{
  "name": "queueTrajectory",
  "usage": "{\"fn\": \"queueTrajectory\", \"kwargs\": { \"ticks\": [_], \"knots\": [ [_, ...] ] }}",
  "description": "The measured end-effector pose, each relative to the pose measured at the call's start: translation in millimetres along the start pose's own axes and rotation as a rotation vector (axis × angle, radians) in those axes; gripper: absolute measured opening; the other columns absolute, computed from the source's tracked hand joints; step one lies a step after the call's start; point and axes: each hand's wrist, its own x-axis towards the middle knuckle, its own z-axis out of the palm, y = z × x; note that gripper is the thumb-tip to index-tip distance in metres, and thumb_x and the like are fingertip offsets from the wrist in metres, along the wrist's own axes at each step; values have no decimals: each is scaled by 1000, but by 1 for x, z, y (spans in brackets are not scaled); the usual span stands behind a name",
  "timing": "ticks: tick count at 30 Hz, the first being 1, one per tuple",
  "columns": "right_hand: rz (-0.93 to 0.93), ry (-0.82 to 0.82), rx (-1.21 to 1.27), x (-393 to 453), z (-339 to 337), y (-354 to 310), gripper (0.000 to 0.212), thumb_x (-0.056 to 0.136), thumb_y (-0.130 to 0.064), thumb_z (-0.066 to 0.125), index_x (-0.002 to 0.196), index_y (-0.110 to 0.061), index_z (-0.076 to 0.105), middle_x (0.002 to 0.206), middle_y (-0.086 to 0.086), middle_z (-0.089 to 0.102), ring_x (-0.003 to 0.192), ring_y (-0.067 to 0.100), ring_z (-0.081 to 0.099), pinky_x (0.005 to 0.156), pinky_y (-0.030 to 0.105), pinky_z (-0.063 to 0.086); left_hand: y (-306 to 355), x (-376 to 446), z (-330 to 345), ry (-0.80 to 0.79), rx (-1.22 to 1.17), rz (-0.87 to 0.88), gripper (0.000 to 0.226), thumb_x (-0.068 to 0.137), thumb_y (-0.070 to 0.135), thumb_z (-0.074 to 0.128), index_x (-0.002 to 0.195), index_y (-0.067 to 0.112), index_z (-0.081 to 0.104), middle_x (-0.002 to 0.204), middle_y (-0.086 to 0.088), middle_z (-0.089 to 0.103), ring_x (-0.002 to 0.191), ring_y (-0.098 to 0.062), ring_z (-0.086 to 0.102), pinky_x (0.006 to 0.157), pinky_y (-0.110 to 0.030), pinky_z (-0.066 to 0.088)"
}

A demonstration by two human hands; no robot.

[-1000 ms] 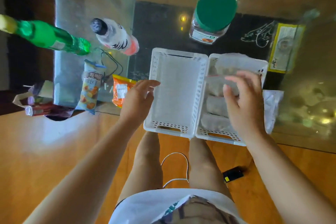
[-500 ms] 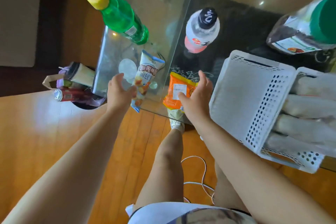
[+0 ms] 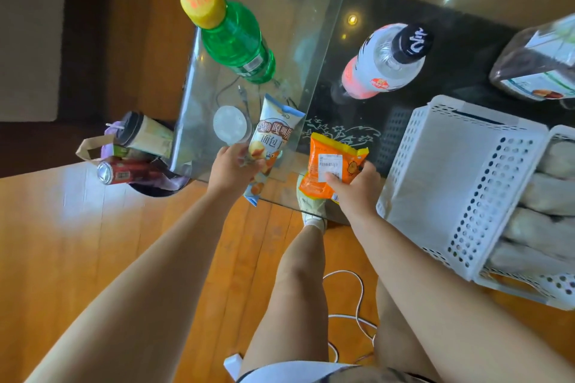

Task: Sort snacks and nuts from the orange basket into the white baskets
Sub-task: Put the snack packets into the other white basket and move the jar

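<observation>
A blue and white snack packet [image 3: 273, 134] lies on the glass table near its front edge, and my left hand [image 3: 231, 169] grips its lower part. To its right lies an orange snack packet [image 3: 331, 162], which my right hand [image 3: 354, 188] pinches at the lower right corner. An empty white basket [image 3: 404, 146] stands to the right of my right hand. A second white basket [image 3: 560, 286] at the far right holds several pale wrapped packs [image 3: 547, 196]. No orange basket is in view.
On the glass table [image 3: 311, 40] stand a green bottle with a yellow cap [image 3: 230, 37], a white and pink bottle with a black cap [image 3: 385, 62] and a large jar [image 3: 541, 65]. A bin with cups and a can [image 3: 133, 155] sits on the floor at the table's left corner. A white cable [image 3: 357, 298] lies by my legs.
My left hand has closed on the blue and white packet. My right hand has taken hold of the orange packet's corner. The view has swung closer to the table's left part.
</observation>
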Motion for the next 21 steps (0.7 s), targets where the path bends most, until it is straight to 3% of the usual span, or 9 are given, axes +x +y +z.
{"fn": "queueTrajectory", "kwargs": {
  "ticks": [3,8,10,12,14,16,19,21],
  "knots": [
    [11,-44,86,0,0,-1,64,71,-31,78,121,-10,43,118,8,59,107,26,59,77,30,46,0,-1,3,4,-9,-12,37,83,20,65,118,9,60,110,-11,65,93,-31,63,76,-34,48],
    [-30,-168,141,-13,-10,-9,59,73,-28,77,116,-18,37,110,-1,59,101,19,59,86,37,51,-5,-8,8,64,-61,-40,22,81,22,66,99,22,52,81,6,60,55,-6,56,48,-20,36],
    [-69,-206,216,-23,-20,-13,57,74,-24,76,113,-22,34,100,-11,54,93,10,57,82,28,51,-6,-13,9,56,-120,-60,21,82,20,65,95,21,48,81,5,59,53,-8,56,52,-22,42],
    [-113,-240,309,-35,-36,-12,57,76,-20,75,113,-25,32,95,-18,51,84,2,58,69,12,49,-5,-20,11,-6,-237,-58,18,84,14,63,95,14,48,88,-6,59,56,-18,55,65,-34,49],
    [-153,-229,375,-44,-58,-4,56,76,-18,75,111,-27,32,96,-19,53,81,-6,61,61,6,49,1,-32,16,-80,-323,-4,17,84,10,63,95,11,50,91,-13,58,56,-21,54,67,-40,47],
    [-170,-161,418,-49,-84,8,54,75,-17,75,108,-31,34,97,-19,57,83,-9,63,66,10,53,11,-50,24,-129,-352,59,19,79,15,66,94,16,54,91,-11,62,60,-19,57,62,-35,48],
    [-122,-27,475,-46,-122,33,54,75,-15,75,112,-26,37,106,-2,62,90,8,65,74,27,55,39,-83,44,-170,-407,109,22,73,27,65,93,25,56,90,-2,67,68,-14,63,61,-28,50],
    [-85,52,493,-40,-141,50,56,76,-14,74,117,-23,37,108,2,61,90,10,63,74,27,52,60,-101,60,-208,-441,124,21,71,30,65,91,27,57,87,4,68,70,-8,65,60,-25,51]
  ]
}}
